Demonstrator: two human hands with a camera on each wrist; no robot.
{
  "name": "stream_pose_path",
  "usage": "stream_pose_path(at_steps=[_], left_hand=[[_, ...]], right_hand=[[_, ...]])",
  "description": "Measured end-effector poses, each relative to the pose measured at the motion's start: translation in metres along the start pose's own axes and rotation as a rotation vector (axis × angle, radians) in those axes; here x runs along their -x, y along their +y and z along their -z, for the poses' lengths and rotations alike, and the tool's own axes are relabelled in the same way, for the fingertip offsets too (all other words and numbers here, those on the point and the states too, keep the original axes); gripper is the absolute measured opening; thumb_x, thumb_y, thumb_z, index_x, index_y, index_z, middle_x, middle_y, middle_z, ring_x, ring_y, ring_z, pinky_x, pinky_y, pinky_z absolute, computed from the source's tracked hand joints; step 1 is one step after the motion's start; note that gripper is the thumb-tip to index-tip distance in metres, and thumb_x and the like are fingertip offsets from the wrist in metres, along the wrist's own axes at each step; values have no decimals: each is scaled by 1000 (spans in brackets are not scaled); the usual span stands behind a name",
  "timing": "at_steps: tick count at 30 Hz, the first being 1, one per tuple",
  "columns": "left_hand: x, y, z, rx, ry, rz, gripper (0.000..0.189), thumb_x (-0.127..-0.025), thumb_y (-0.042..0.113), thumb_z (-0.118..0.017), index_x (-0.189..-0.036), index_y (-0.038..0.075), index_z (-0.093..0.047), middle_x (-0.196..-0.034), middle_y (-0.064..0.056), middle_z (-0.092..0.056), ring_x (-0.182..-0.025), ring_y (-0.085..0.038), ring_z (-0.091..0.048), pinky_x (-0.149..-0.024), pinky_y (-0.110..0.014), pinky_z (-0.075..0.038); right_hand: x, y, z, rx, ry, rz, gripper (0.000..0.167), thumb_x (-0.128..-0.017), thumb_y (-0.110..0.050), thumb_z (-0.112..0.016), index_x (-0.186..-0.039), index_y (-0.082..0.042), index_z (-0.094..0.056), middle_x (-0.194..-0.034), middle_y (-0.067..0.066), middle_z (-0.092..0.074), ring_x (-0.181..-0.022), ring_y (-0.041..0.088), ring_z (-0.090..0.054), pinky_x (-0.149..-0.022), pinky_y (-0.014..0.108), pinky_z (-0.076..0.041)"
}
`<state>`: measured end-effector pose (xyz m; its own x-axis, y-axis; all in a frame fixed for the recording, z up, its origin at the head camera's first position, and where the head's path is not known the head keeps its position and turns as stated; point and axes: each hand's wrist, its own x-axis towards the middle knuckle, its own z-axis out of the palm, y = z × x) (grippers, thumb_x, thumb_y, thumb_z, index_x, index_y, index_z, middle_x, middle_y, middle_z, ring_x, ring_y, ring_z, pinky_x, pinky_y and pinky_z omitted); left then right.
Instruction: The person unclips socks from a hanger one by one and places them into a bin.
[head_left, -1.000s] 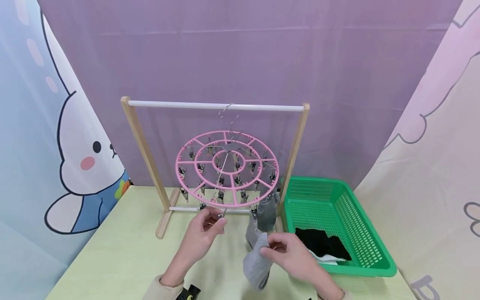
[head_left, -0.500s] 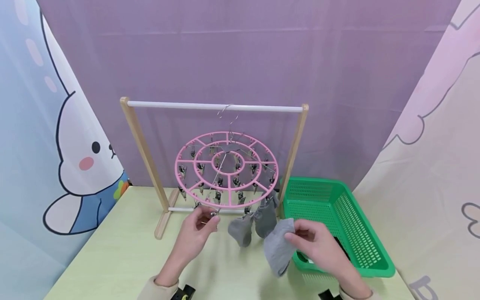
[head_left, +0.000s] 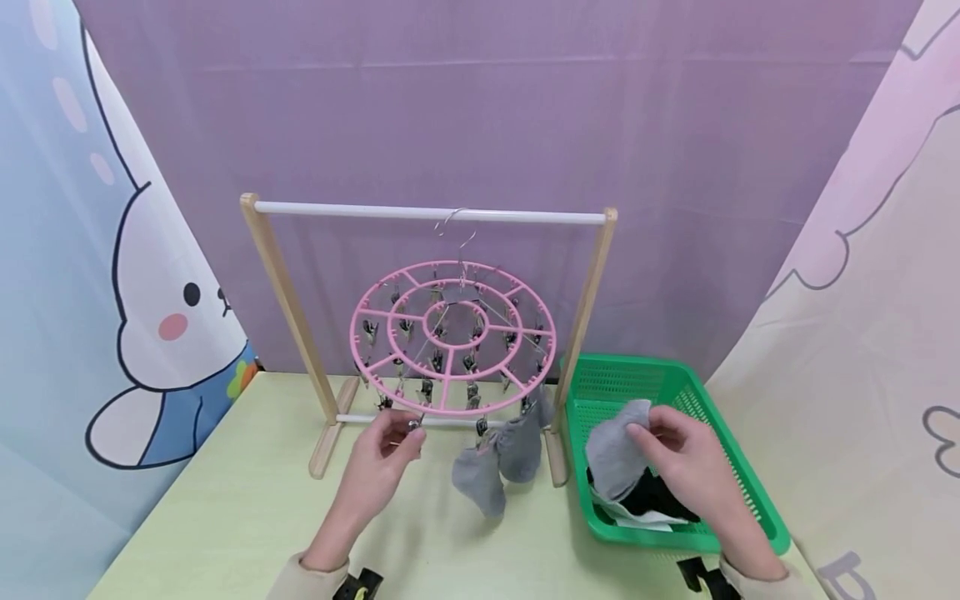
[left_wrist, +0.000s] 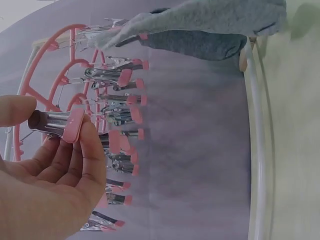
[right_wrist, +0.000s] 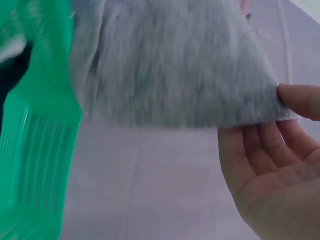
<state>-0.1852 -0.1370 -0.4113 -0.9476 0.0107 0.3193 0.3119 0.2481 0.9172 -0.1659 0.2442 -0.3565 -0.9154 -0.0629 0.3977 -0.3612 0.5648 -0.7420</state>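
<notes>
Left hand (head_left: 371, 467): reaches forward from the bottom edge; curled thumb and fingers pinch a metal clip (left_wrist: 58, 122) just below the hanger's near rim.
Right hand (head_left: 688, 457): set well apart from the other, thumb against fingers, pinching a grey sock (head_left: 617, 450) by its edge; the sock overlaps the basket's left side; contact there cannot be told.
Left wrist view: shows the clip's pink tip, hardly visible from the head.
Right wrist view: shows the fingers lying behind the sock's corner.
Room: table (head_left: 225, 492) surface spreads left of the rack; a narrower strip separates hanging socks (head_left: 480, 483) from basket.
Green basket (head_left: 622, 379): near the table's right edge, black cloth (head_left: 652, 497) inside.
Pink hanger (head_left: 457, 412): hooked on the rack's white bar (head_left: 360, 208).
Purple curtain (head_left: 480, 117): behind everything.
</notes>
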Motion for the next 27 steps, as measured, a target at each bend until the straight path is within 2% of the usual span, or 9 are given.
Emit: stream_pose_path(at_steps=[4,7,10,12,15,18,22,27], left_hand=[[0,-2,3,-12,10,7,20,-99,9,-66,-116,0,-63,-96,-9,-65,-81,-14,-64,-75,-26,-56],[0,-2,6,-28,22,1,19,-100,11,-66,-116,1,-63,-96,-8,-65,-81,-14,-64,-75,-26,-55],[-1,-3,8,-45,40,-10,19,-100,12,-65,-116,2,-64,-96,-8,-66,-83,-15,-64,-75,-26,-54],[-1,-3,9,-58,54,-13,19,-100,12,-65,-116,3,-64,-97,-7,-66,-83,-15,-64,-76,-25,-54],[-2,-5,11,-67,77,-15,20,-100,12,-65,-117,2,-64,-97,-8,-66,-84,-15,-64,-77,-25,-53],[-3,-6,14,-59,95,-11,22,-101,11,-64,-120,1,-63,-98,-10,-66,-85,-16,-65,-78,-24,-53],[-4,-6,16,-61,116,1,24,-102,12,-63,-123,0,-61,-102,-11,-66,-89,-15,-65,-79,-23,-53],[-4,-9,17,-94,160,-12,28,-101,13,-64,-125,-1,-61,-105,-12,-66,-93,-13,-62,-83,-21,-52]], right_hand=[[-4,15,5,161,101,83,4,-93,-5,-73,-93,-5,-68,-87,3,-69,-78,3,-64,-69,12,-50],[-6,26,7,252,160,153,9,-89,3,-74,-91,-4,-68,-85,3,-69,-76,6,-64,-67,10,-48],[-7,36,8,338,176,201,12,-85,8,-74,-90,-2,-68,-83,5,-69,-73,15,-64,-62,20,-52],[-5,44,8,417,161,203,12,-84,8,-74,-89,-1,-68,-83,7,-69,-72,21,-64,-60,31,-53],[-1,57,4,530,90,164,9,-85,5,-74,-89,-2,-68,-84,9,-68,-71,24,-63,-57,41,-52],[3,71,-3,582,-28,82,7,-88,0,-72,-88,-5,-68,-82,6,-64,-70,20,-60,-57,40,-50],[9,85,-17,576,-185,1,11,-90,0,-69,-85,-9,-66,-77,0,-61,-65,15,-55,-55,34,-47],[14,93,-31,526,-345,-97,26,-92,-1,-67,-73,-14,-53,-64,-2,-48,-58,14,-45,-52,30,-37]])
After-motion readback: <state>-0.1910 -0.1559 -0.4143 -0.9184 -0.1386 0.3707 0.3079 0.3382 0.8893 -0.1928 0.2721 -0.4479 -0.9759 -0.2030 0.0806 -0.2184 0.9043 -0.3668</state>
